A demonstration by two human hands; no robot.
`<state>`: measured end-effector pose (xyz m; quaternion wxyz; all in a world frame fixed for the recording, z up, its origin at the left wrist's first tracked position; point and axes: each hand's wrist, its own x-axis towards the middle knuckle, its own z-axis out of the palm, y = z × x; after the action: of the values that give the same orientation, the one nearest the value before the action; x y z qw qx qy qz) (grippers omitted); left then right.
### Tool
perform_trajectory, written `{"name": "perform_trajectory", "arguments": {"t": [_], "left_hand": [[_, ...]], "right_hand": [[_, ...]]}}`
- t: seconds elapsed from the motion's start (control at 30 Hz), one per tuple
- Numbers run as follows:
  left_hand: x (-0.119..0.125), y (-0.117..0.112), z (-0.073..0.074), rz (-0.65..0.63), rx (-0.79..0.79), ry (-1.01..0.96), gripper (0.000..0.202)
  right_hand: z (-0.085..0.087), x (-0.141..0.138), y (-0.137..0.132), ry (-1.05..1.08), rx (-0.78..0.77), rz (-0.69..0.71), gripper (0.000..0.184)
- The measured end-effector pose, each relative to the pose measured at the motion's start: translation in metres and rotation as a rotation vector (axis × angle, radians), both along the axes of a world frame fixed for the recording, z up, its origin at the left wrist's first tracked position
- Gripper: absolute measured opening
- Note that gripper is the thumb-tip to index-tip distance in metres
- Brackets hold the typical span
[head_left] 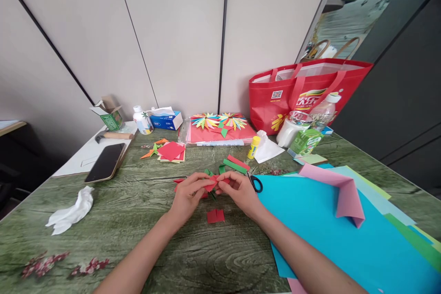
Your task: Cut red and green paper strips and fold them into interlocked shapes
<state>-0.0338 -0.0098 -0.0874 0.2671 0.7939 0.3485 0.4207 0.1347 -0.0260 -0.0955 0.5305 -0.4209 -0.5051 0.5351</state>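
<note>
My left hand (pixel 188 193) and my right hand (pixel 239 189) meet over the green wood-grain table (pixel 144 220), both pinching a small folded red paper piece (pixel 212 183) between their fingertips. A second folded red paper (pixel 215 216) lies flat on the table just below my hands. Green and red paper strips (pixel 236 164) lie just behind my fingers. Black-handled scissors (pixel 256 183) sit beside my right hand, partly hidden by it.
Large blue, pink and green sheets (pixel 327 220) cover the right side. A red tote bag (pixel 303 92), bottles, a glue stick (pixel 254 147), colourful paper stars (pixel 218 121), red squares (pixel 171 151), a phone (pixel 106 161), a tissue box and crumpled tissue (pixel 70 211) surround the work area.
</note>
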Motion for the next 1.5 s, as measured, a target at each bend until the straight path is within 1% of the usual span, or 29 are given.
{"name": "perform_trajectory", "arguments": {"t": [0.13,0.23,0.33,0.47,0.53,0.6,0.77,1.03,1.27,1.5], "left_hand": [[0.000,-0.001,0.001,-0.024,0.009,-0.005,0.025],[0.003,-0.003,0.002,0.006,-0.040,-0.061,0.017],[0.009,-0.007,0.005,0.054,-0.183,-0.163,0.010],[0.015,-0.011,0.008,0.086,-0.447,-0.349,0.010],[0.016,-0.011,0.009,0.092,-0.528,-0.411,0.012],[0.017,-0.010,0.009,0.112,-0.569,-0.441,0.014],[0.015,-0.007,0.006,0.181,-0.619,-0.487,0.016],[0.016,-0.008,0.004,0.195,-0.641,-0.523,0.017],[0.019,-0.010,0.005,0.199,-0.667,-0.536,0.015],[0.019,-0.011,0.006,0.157,-0.702,-0.564,0.016]], "right_hand": [[-0.001,0.000,0.000,0.058,-0.003,0.001,0.021],[-0.002,0.000,0.000,0.089,-0.013,0.002,0.029],[-0.003,0.000,0.000,0.082,-0.015,0.007,0.026],[-0.003,-0.002,-0.002,0.077,0.003,0.013,0.021],[-0.002,-0.004,-0.003,0.073,0.001,0.020,0.022],[-0.001,-0.006,-0.005,0.071,0.000,0.026,0.022],[-0.001,-0.010,-0.009,0.056,0.009,0.024,0.019],[-0.002,-0.011,-0.010,0.050,0.005,0.036,0.021],[-0.003,-0.013,-0.011,0.015,0.011,-0.041,0.022],[-0.002,-0.014,-0.012,-0.031,0.030,-0.113,0.020]]}}
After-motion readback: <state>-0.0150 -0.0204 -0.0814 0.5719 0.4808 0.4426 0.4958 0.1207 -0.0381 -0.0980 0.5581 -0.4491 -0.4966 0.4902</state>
